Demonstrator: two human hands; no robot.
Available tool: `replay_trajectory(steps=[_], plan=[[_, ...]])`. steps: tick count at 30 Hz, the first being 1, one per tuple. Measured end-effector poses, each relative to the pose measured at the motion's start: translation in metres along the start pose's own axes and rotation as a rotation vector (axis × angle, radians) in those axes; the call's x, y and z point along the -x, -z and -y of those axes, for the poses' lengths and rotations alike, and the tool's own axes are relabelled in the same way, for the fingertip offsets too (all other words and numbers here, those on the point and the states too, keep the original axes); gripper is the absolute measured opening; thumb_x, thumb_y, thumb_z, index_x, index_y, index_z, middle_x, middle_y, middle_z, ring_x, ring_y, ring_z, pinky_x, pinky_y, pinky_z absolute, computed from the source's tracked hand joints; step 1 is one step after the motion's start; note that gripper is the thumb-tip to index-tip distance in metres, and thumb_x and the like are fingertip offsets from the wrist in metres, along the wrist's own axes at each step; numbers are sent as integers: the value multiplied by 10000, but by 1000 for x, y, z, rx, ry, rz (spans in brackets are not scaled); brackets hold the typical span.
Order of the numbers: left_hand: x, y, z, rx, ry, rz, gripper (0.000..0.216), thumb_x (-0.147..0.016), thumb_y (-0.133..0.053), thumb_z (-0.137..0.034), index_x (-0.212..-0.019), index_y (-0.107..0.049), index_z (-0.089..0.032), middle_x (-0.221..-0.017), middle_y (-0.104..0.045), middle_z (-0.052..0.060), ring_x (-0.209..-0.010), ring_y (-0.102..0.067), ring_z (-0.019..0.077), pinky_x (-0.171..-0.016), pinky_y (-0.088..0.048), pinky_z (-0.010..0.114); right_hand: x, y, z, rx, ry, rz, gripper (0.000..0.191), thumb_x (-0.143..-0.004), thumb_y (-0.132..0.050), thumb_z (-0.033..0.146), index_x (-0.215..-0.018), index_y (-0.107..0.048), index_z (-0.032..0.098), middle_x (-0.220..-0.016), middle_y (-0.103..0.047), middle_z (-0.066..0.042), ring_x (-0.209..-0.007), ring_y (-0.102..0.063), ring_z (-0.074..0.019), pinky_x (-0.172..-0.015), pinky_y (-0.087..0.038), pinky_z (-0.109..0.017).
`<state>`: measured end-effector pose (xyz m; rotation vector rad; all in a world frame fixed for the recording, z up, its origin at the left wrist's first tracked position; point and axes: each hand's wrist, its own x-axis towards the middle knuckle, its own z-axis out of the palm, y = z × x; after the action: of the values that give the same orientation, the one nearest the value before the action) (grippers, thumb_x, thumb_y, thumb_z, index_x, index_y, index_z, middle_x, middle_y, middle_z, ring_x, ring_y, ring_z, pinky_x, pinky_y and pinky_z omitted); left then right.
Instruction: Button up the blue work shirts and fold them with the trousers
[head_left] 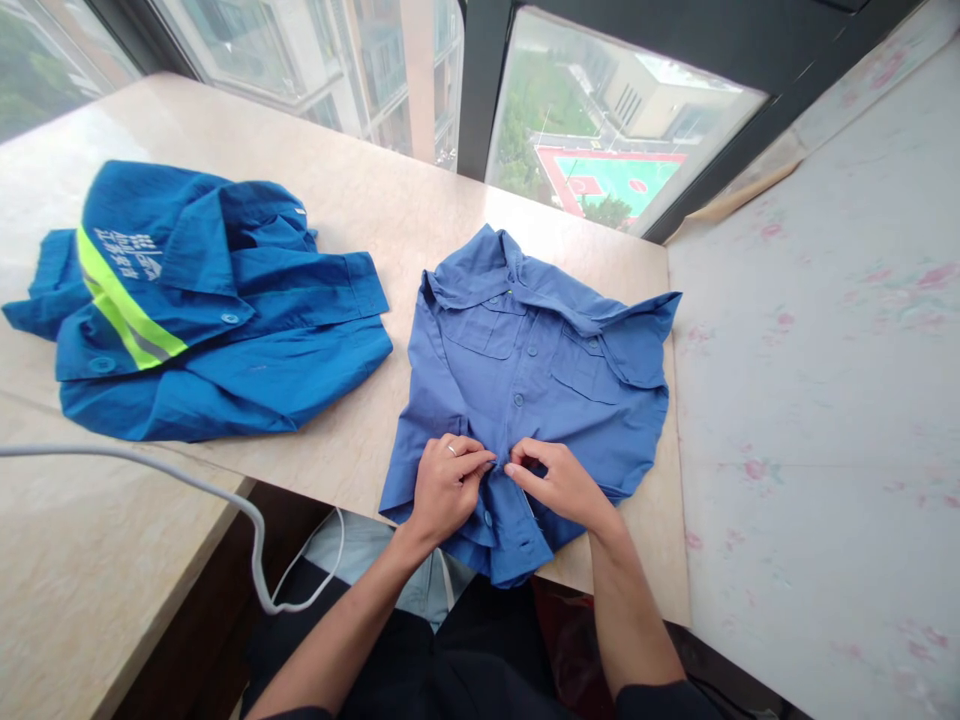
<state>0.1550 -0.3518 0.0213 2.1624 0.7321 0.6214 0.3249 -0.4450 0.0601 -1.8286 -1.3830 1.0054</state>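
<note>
A light blue button-up shirt (525, 370) lies front up on the beige counter (390, 210), its collar toward the window and its hem hanging over the near edge. My left hand (446, 485) and my right hand (555, 480) meet at the shirt's button placket, low on the front. Both pinch the fabric there, fingertips almost touching. A ring shows on my left hand.
A darker blue work jacket (195, 300) with a yellow-green reflective stripe lies crumpled at the left of the counter. A white cable (247, 520) hangs past the near edge. A wall with a faded flower pattern (825, 380) stands to the right. Windows run behind the counter.
</note>
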Motion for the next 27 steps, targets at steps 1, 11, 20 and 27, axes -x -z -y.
replay_trajectory(steps=[1,11,20,27], plan=[[0,0,0,7,2,2,202,-903,-582,-179,-920,-762,-269,-871,-721,14,-820,-583,177,-725,-359,356,-1,-1,-1,3,-5,-2,152,-884,-559,260,-744,-564,200,-708,-589,30,-667,-527,-127,-655,-395,-234],[-1,1,2,75,20,7,204,-871,-626,-143,-913,-770,-281,-845,-717,-9,-801,-585,167,-726,-357,350,-4,-8,-4,-6,-34,-44,124,-850,-579,244,-738,-576,192,-677,-592,36,-639,-527,-114,-625,-389,-224],[-2,2,2,157,84,-15,205,-842,-643,-130,-875,-779,-279,-840,-714,-7,-825,-612,170,-768,-380,353,-7,-12,-3,1,-49,-71,167,-840,-552,251,-685,-528,194,-627,-531,45,-595,-477,-106,-585,-347,-221],[-3,4,7,254,99,-16,172,-836,-642,-167,-837,-782,-267,-836,-716,9,-826,-632,185,-788,-418,353,-12,-16,-4,15,-42,-132,213,-809,-512,224,-604,-457,203,-570,-496,47,-570,-464,-109,-560,-328,-230]])
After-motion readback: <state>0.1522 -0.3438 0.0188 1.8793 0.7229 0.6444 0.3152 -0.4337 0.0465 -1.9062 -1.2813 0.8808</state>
